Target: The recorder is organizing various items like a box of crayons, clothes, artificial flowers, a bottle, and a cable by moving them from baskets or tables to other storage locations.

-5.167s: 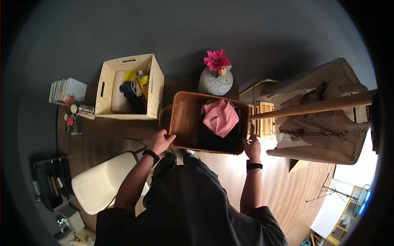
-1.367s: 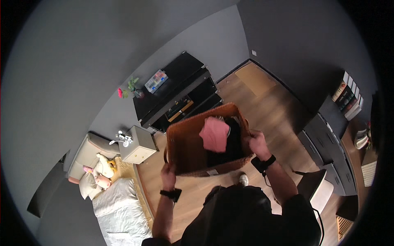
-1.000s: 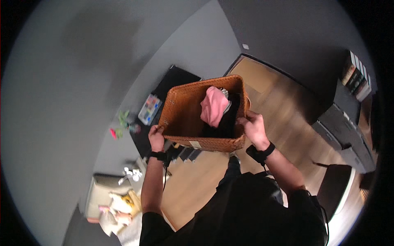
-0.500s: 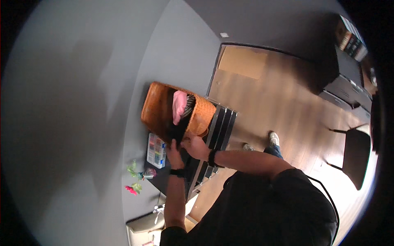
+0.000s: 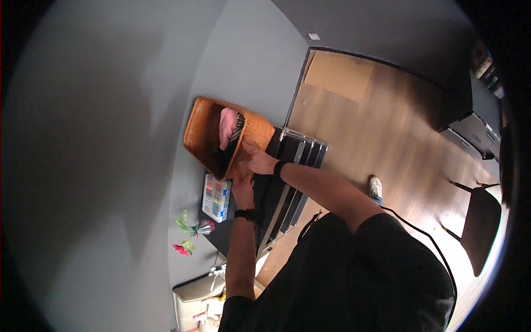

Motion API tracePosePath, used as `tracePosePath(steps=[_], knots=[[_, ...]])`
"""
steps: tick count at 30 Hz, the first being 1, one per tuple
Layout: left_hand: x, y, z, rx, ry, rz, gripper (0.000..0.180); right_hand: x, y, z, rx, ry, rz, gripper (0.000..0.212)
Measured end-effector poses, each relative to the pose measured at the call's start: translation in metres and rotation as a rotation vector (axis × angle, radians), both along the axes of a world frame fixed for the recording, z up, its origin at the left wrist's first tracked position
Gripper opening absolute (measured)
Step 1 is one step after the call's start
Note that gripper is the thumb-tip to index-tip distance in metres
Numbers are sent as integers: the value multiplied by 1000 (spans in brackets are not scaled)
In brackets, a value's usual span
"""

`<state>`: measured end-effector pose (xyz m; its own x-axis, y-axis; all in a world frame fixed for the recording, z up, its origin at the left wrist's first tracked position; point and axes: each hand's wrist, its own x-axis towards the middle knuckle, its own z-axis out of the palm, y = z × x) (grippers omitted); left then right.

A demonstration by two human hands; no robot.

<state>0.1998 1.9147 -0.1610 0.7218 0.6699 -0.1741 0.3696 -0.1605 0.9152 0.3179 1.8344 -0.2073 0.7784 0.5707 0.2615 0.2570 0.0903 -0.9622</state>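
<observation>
An orange woven basket (image 5: 257, 133) stands against the grey wall on a dark rack, its mouth tilted so that I see inside. Pink cloth (image 5: 227, 124) and a black-and-white striped cloth (image 5: 238, 127) lie within, beside dark material lower down. My left hand (image 5: 242, 188) is closed at the basket's near lower corner, its fingertips partly hidden. Against the outer side wall rests my right hand (image 5: 261, 160), with its fingers apart. Close to the left hand lies a clear compartment case (image 5: 215, 198) of coloured pieces.
A small vase (image 5: 206, 227) with a red flower stands beyond the case. Metal rails edge the rack (image 5: 304, 152). On the wooden floor lies flat cardboard (image 5: 340, 74); a black chair (image 5: 480, 227) and dark cabinet (image 5: 470, 133) stand right. A cream seat (image 5: 193, 296) is lower left.
The basket has shifted back toward the wall, away from the rack's railed edge. My right hand has moved from the corner up along its side. The view has also shifted slightly.
</observation>
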Motion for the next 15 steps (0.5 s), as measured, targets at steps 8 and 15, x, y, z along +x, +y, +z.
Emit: tracePosePath(steps=[8,15], knots=[[-41,-4,-55,81,152,5,34,14,-32,-16,-8,183,278,56],[-138,-19,-99,10,262,191,16,-3,-151,-45,123,810,195,18]])
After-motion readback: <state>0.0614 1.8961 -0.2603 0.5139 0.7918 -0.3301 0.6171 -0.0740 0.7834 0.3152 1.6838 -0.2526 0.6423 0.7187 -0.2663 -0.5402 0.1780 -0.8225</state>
